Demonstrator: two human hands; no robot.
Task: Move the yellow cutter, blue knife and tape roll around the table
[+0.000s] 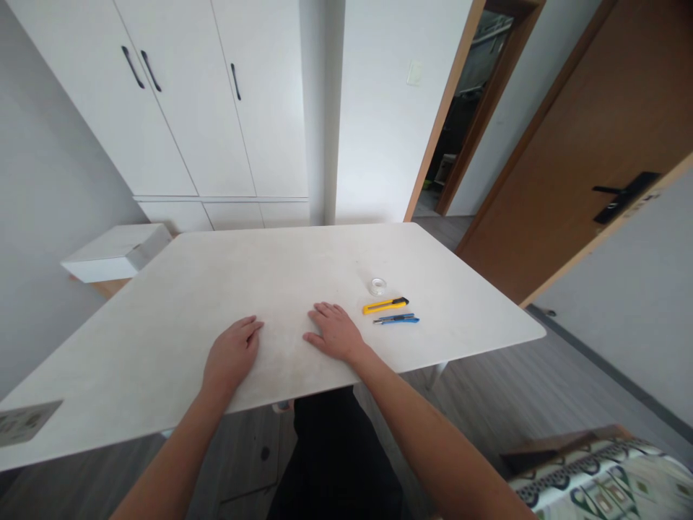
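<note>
My left hand (232,354) lies flat on the white table (162,318), palm down, fingers stretched out, holding nothing. My right hand (334,332) rests the same way a little to its right, fingers apart and empty. Just right of my right hand lie a yellow utility knife (385,305) and a smaller blue utility knife (396,318), side by side. A small roll of clear tape (378,286) sits just beyond the yellow knife. Neither hand touches these things.
White cupboards (206,108) stand behind the table. A white box (116,251) sits on a low surface at the far left. A wooden door (585,144) stands open at the right. A patterned cushion (600,480) shows at the bottom right.
</note>
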